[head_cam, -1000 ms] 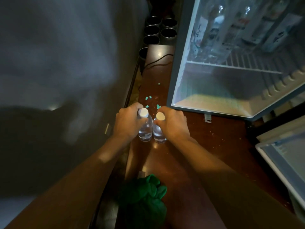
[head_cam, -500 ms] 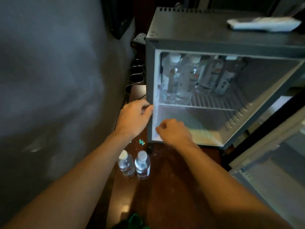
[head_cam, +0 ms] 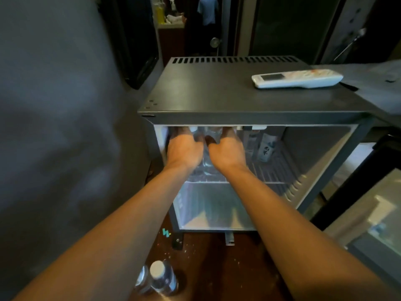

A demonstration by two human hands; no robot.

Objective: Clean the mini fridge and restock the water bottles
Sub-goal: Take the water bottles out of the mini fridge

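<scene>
Both hands deep in the mini fridge (head_cam: pixel 256 101): left hand (head_cam: pixel 184 151) and right hand (head_cam: pixel 226 152) each wrapped round an upper-shelf water bottle (head_cam: pixel 205 148), probably clearing space for wiping.

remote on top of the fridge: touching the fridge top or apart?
Touching. The head view shows the white remote lying flat on the mini fridge's dark top panel, with no gap visible under it.

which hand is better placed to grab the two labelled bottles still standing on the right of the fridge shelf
Probably the right hand. It is already inside the mini fridge, just beside the labelled bottles on the wire shelf. The left hand sits against the left wall and would have to cross over.
</scene>
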